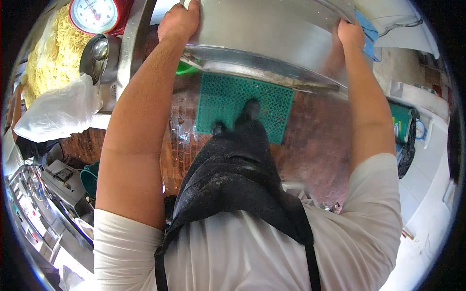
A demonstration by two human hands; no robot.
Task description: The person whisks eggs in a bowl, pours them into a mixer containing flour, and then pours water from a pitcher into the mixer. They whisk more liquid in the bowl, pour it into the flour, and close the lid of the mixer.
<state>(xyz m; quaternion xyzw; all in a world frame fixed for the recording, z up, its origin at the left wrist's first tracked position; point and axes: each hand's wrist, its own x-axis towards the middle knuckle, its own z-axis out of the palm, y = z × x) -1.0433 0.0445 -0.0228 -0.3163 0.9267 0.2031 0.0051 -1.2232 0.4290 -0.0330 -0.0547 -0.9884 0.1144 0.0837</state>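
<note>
A broad, smooth stainless steel piece with a rounded rim (262, 29) spans the top of the head view between my two hands. At its left side my left hand (180, 22) is closed on the edge, with the fingertips cut off by the top of the view. My right hand (351, 35) grips the rim on the opposite side, fingers curled over it. Both arms are stretched forward. Below the steel piece runs a wet-looking metal ledge (262, 68), and something bright green (186, 68) shows under its left end.
Noodles (63, 46), a red dial scale (94, 13), a steel pot with a ladle (99, 51) and a plastic bag (60, 109) are at left. A green perforated mat (218, 94) lies on the wet brick floor (315, 126). Blue material (368, 34) is beside my right hand.
</note>
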